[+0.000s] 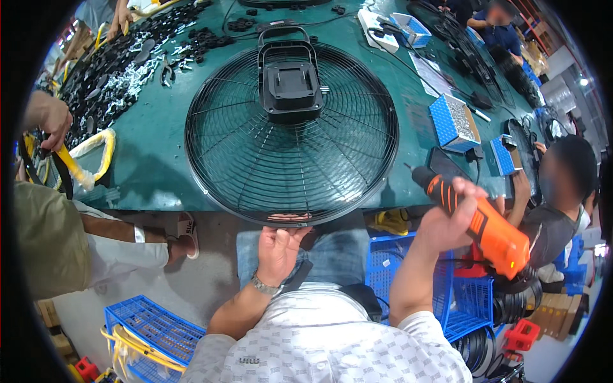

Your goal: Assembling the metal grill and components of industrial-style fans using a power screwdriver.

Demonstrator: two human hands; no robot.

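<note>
A round black wire fan guard (242,159) lies on the green table, its near rim reaching past the table edge. On its far half sits a square black motor housing (291,90) with a handle-like bracket (285,38) behind it. My left hand (279,254) is closed round the guard's near rim, fingers tucked under it. To the right of the guard, my right hand (450,220) grips an orange and black cordless screwdriver (495,236), held in the air. Its bit points up and left, toward the guard's right side, without touching it.
Loose black parts and silver screws (128,80) spread over the far left, with pliers (167,73) beside them. Blue boxes of screws (454,123) stand at right. A co-worker's hand (54,121) holds a yellow piece at left; another person sits at right. Blue crates (150,329) flank me below.
</note>
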